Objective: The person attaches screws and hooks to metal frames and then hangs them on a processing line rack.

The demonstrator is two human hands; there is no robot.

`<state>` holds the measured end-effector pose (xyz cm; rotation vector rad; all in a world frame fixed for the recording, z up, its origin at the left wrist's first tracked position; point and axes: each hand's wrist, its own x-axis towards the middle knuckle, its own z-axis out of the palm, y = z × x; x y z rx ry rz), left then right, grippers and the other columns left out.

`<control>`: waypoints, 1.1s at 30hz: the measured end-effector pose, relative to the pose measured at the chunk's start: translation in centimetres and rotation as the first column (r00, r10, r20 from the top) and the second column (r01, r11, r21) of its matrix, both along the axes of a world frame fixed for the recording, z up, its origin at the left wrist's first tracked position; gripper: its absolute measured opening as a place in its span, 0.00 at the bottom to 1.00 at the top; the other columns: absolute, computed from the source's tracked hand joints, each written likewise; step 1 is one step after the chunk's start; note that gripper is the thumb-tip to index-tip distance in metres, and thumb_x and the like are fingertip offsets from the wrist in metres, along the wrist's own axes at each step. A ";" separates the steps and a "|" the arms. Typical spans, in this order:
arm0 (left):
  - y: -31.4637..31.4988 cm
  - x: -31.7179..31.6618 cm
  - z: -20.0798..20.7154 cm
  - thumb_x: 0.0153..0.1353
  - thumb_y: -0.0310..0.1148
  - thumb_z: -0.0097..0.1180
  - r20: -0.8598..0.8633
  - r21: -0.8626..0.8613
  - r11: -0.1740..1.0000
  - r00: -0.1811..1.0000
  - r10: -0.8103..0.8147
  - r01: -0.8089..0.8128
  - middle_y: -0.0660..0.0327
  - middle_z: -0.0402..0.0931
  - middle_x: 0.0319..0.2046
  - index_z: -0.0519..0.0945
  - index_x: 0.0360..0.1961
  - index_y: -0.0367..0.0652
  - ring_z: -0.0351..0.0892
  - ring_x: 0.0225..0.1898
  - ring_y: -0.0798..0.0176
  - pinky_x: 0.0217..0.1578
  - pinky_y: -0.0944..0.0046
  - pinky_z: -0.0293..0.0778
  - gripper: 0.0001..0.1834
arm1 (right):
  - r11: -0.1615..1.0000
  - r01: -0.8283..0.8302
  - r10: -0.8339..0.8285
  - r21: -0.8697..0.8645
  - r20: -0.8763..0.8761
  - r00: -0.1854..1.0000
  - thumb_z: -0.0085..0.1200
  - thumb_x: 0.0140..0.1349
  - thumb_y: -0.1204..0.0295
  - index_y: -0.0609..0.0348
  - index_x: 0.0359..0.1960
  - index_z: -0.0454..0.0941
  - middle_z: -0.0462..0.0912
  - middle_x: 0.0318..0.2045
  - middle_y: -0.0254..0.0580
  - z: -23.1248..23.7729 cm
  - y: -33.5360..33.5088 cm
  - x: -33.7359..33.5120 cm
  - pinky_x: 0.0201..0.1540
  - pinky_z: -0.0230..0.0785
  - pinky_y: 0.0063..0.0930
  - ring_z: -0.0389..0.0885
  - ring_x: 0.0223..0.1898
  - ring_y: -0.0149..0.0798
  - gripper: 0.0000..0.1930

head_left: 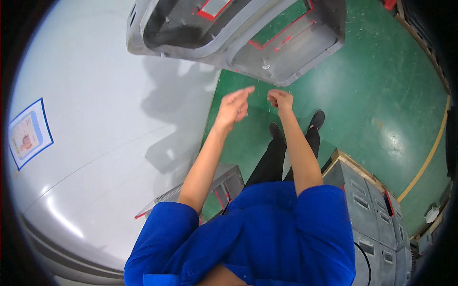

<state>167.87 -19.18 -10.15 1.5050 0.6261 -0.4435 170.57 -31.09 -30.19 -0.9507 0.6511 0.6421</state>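
My left hand (233, 107) is raised in front of me with its index finger stretched out and the other fingers loosely bent. Nothing shows in it. Just to its right, my right hand (280, 99) is closed, its fingers curled in; whether anything small is inside is hidden. Both hands are close below the lower edge of a large grey moulded panel (224, 59), with a gap between hands and panel. The panel has deep recesses and rectangular openings edged in red.
A white wall (109, 95) with a blue-edged sheet (31, 133) rises on my left. Another grey part with red edges (229, 183) stands by my left elbow. Grey metal-looking cases (362, 205) are stacked at my right, by a wooden edge (355, 164). Green floor (377, 105) has a yellow line (427, 167).
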 end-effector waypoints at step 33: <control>-3.2 -0.1 1.4 0.64 0.35 0.40 -0.117 0.035 0.950 0.943 0.311 -0.309 0.70 0.56 0.14 0.57 0.59 0.36 0.51 0.11 0.77 0.10 0.77 0.48 0.24 | 0.974 -0.009 -0.068 0.226 0.329 0.942 0.56 0.48 0.80 0.68 0.28 0.76 0.79 0.23 0.42 5.2 0.7 9.3 0.25 0.72 0.18 0.78 0.24 0.30 0.05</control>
